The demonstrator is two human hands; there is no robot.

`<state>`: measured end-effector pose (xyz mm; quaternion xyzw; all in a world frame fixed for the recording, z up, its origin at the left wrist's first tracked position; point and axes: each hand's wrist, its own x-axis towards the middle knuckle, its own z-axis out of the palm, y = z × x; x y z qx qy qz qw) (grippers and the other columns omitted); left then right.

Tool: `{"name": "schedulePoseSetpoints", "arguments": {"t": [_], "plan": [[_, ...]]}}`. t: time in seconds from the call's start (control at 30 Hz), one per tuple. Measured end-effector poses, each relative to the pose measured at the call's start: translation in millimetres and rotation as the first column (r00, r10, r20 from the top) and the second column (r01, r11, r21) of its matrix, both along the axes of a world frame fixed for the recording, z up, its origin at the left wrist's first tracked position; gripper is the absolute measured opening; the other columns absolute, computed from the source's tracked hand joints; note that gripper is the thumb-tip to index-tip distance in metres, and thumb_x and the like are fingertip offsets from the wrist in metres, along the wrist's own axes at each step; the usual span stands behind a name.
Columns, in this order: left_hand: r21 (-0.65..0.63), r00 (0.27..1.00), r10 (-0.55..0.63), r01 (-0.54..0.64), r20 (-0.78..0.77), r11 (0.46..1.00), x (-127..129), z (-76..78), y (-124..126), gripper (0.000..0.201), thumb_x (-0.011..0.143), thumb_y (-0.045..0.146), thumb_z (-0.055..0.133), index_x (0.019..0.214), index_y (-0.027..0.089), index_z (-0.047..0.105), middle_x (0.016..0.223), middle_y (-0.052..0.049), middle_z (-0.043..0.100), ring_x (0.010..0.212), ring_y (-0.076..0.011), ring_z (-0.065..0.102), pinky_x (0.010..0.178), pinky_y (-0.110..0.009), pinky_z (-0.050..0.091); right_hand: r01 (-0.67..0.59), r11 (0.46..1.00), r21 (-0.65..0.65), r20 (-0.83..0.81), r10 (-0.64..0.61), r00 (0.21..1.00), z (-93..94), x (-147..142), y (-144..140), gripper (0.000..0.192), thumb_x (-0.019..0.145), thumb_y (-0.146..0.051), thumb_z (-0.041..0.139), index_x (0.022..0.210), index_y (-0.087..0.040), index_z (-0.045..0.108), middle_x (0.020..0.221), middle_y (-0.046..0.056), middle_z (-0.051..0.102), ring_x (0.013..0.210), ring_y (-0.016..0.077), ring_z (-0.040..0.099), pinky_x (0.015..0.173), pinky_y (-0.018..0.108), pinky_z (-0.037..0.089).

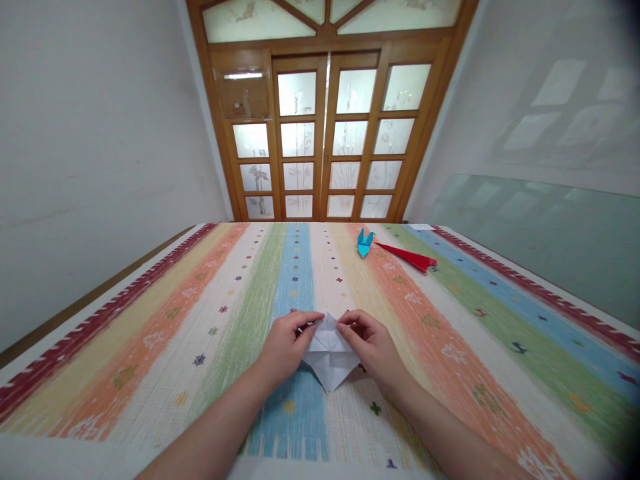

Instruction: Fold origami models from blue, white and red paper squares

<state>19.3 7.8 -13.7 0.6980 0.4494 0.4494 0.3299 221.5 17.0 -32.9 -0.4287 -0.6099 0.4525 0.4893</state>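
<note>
A folded sheet of white paper (330,363) with several creases is between my hands, close to me over the striped tablecloth. Its lower corner points toward me and its narrow top corner points away. My left hand (289,343) pinches the upper left edge between thumb and fingers. On the other side, my right hand (371,343) has its thumb and fingertips closed on the upper right edge. Parts of the paper's side edges are hidden behind both hands.
Farther back on the striped tablecloth (220,353) lie a blue folded paper figure (365,244) and, to its right, a long red folded paper piece (407,257). A pale glass panel (540,233) leans along the right wall. Wooden doors (325,133) stand beyond the table.
</note>
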Motion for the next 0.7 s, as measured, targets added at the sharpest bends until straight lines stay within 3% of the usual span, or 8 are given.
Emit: {"name": "schedulePoseSetpoints", "arguments": {"t": [0.23,0.37,0.47,0.53,0.6,0.7], "plan": [[0.087,0.994,-0.023,0.032,-0.109,0.996,1,2.4,-4,0.028,0.095,0.02,0.054,0.112,0.023,0.076,0.109,-0.007,0.076,0.096,-0.0225,0.068,0.098,-0.038,0.046,0.011,1.0,0.003,0.003,-0.011,1.0,-2.3,1,2,0.019,0.086,-0.039,0.071,0.086,-0.021,0.065,0.076,0.0,0.062,0.067,0.0158,0.054,0.059,0.027,0.039],[0.006,0.999,-0.041,0.041,-0.028,0.999,2,1.6,-7,0.033,0.093,0.021,0.056,0.123,0.024,0.07,0.112,-0.009,0.074,0.093,-0.0217,0.068,0.085,-0.033,0.049,0.009,1.0,-0.007,0.005,-0.009,1.0,-1.8,1,-1,0.019,0.084,-0.039,0.073,0.082,-0.021,0.065,0.074,0.0,0.062,0.067,0.0161,0.054,0.06,0.028,0.04],[-0.114,0.994,-0.034,0.045,0.101,0.992,4,1.1,-4,0.045,0.091,0.027,0.061,0.135,0.02,0.06,0.096,-0.008,0.074,0.082,-0.0195,0.066,0.072,-0.029,0.047,-0.002,1.0,-0.001,0.013,0.002,1.0,1.4,-1,-4,0.018,0.083,-0.037,0.074,0.08,-0.022,0.065,0.071,0.0,0.061,0.065,0.0156,0.053,0.059,0.028,0.039],[-0.209,0.986,-0.048,0.081,0.158,0.975,4,0.3,-1,0.041,0.086,0.032,0.066,0.125,0.017,0.065,0.083,-0.006,0.072,0.074,-0.0181,0.063,0.066,-0.027,0.044,-0.02,1.0,0.014,0.039,0.019,0.999,4.1,-3,-7,0.016,0.082,-0.035,0.074,0.078,-0.022,0.065,0.07,-0.001,0.06,0.064,0.0153,0.052,0.058,0.027,0.039],[-0.283,0.982,-0.075,0.123,0.173,0.951,4,-1.1,2,0.028,0.082,0.037,0.069,0.099,0.015,0.073,0.076,-0.005,0.069,0.068,-0.0169,0.06,0.062,-0.026,0.041,-0.046,0.999,0.025,0.071,0.044,0.997,6.4,-5,-10,0.016,0.082,-0.035,0.073,0.077,-0.022,0.066,0.071,0.0,0.061,0.064,0.0154,0.053,0.058,0.028,0.039],[-0.322,0.985,-0.066,0.114,0.157,0.94,3,-3.8,6,0.027,0.078,0.042,0.07,0.071,0.015,0.069,0.066,-0.003,0.062,0.061,-0.015,0.053,0.057,-0.025,0.036,-0.065,0.998,0.024,0.073,0.063,0.995,8.2,-8,-12,0.017,0.082,-0.036,0.074,0.078,-0.022,0.066,0.072,0.001,0.062,0.065,0.0155,0.054,0.058,0.028,0.04]]}}
